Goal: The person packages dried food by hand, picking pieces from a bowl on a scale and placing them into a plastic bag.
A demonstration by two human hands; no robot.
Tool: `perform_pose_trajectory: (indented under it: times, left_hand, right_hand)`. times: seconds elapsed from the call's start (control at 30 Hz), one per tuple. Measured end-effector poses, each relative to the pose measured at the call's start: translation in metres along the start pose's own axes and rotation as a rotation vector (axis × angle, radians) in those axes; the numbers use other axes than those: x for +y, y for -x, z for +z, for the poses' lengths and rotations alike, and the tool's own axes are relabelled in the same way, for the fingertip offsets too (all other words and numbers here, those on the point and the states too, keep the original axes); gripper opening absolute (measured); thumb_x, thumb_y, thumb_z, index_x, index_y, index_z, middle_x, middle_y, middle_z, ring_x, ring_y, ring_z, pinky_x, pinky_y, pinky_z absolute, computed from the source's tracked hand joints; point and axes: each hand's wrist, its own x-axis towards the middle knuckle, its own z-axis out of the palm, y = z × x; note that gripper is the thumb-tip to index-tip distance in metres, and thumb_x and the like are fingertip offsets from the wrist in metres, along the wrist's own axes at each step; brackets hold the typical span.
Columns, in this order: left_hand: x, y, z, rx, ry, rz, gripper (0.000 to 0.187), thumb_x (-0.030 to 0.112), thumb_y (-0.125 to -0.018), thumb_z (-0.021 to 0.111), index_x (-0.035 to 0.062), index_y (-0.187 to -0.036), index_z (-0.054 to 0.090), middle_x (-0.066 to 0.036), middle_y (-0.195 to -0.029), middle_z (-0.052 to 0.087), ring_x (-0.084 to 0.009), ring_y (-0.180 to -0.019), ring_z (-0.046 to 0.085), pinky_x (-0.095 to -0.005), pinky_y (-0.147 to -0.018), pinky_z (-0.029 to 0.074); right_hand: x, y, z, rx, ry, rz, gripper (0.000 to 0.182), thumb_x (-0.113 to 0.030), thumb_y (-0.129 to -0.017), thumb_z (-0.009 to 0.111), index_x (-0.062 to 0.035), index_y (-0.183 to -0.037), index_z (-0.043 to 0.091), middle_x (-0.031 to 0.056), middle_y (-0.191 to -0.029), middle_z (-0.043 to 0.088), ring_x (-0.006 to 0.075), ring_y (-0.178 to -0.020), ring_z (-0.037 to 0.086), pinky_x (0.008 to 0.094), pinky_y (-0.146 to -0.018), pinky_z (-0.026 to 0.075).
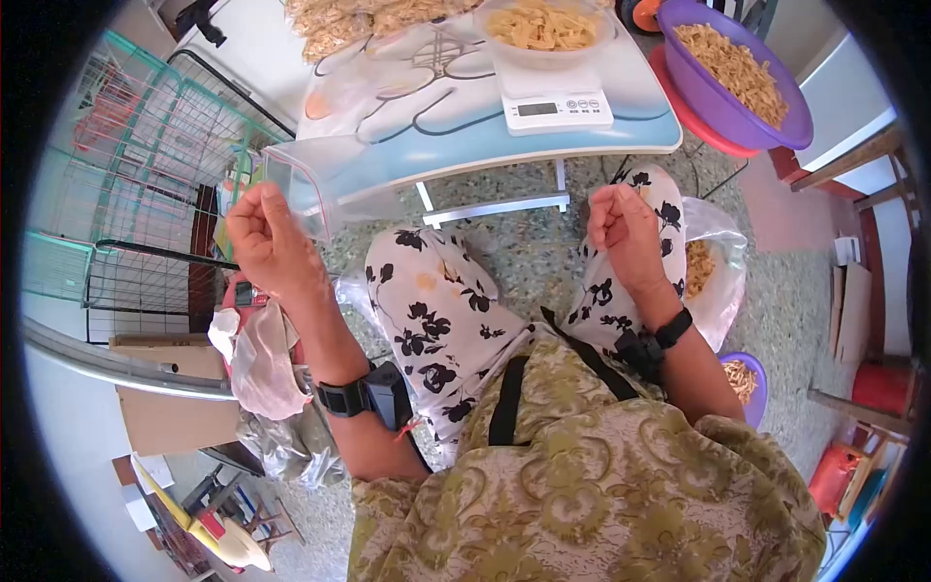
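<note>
My left hand (275,242) is closed in a pinch on a clear plastic zip bag (308,189) with a red line along its edge. The bag hangs to the right of the fingers, in front of the table's near edge. My right hand (628,233) hovers above my right knee with its fingers curled in, and nothing shows in it. Beyond both hands, a white digital scale (559,113) rests on the table (427,145). On the scale stands a clear bowl (545,60) of yellowish strips of food (541,24).
Filled bags (364,21) lie at the table's back. A purple basin (790,102) of strips sits on a red stool (679,112) at the right. Another clear bag (722,252) of food is beside my right leg. A green wire rack (145,145) stands left.
</note>
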Motion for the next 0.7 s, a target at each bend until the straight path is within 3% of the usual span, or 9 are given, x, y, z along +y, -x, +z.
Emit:
perform_pose_trajectory:
  times: [0.1,0.17,0.27,0.43,0.7]
  left_hand:
    - [0.007,0.003,-0.002,0.017,-0.043,-0.051,0.023,0.021,-0.09,0.065,0.0009,-0.098,0.057,-0.002,-0.087,0.058,-0.0074,-0.074,0.052,-0.0197,-0.062,0.044]
    - [0.013,0.0,0.001,0.052,0.061,-0.066,0.014,0.012,-0.092,0.062,-0.0005,-0.094,0.056,-0.002,-0.086,0.056,-0.0063,-0.075,0.049,-0.019,-0.068,0.04]
    - [0.004,-0.005,-0.004,0.047,0.049,-0.008,0.021,0.02,-0.09,0.065,0.0008,-0.094,0.059,-0.001,-0.084,0.059,-0.0062,-0.072,0.051,-0.019,-0.063,0.042]
    - [0.001,-0.002,0.007,0.025,-0.023,-0.058,0.019,0.019,-0.091,0.064,0.0013,-0.094,0.058,0.0,-0.083,0.058,-0.0049,-0.07,0.049,-0.0187,-0.063,0.041]
    - [-0.002,-0.008,0.05,0.019,0.056,-0.077,0.015,0.016,-0.092,0.062,0.0017,-0.092,0.059,0.002,-0.081,0.055,-0.0033,-0.069,0.048,-0.0174,-0.062,0.04]
  right_hand:
    - [-0.002,-0.003,0.001,-0.008,-0.06,0.013,0.032,-0.031,-0.099,0.045,-0.0026,-0.095,0.058,0.0011,-0.065,0.051,0.0098,-0.053,0.046,0.0235,-0.048,0.038]
    - [0.0,-0.008,0.006,0.002,-0.067,0.029,0.03,-0.03,-0.099,0.045,-0.0027,-0.094,0.057,0.001,-0.065,0.051,0.0099,-0.053,0.046,0.0226,-0.048,0.037]
    - [0.003,-0.007,0.008,-0.035,-0.004,0.01,0.029,-0.03,-0.098,0.047,-0.003,-0.094,0.057,0.0009,-0.065,0.05,0.0095,-0.053,0.045,0.0221,-0.048,0.036]
    - [-0.005,0.004,0.011,-0.016,0.038,0.053,0.025,-0.027,-0.097,0.049,-0.0038,-0.093,0.057,0.0011,-0.066,0.051,0.0099,-0.055,0.046,0.0227,-0.05,0.036]
    - [-0.067,0.006,0.02,-0.25,0.251,0.137,0.017,-0.018,-0.094,0.054,-0.0037,-0.1,0.061,0.0007,-0.077,0.057,0.008,-0.064,0.051,0.0215,-0.057,0.04]
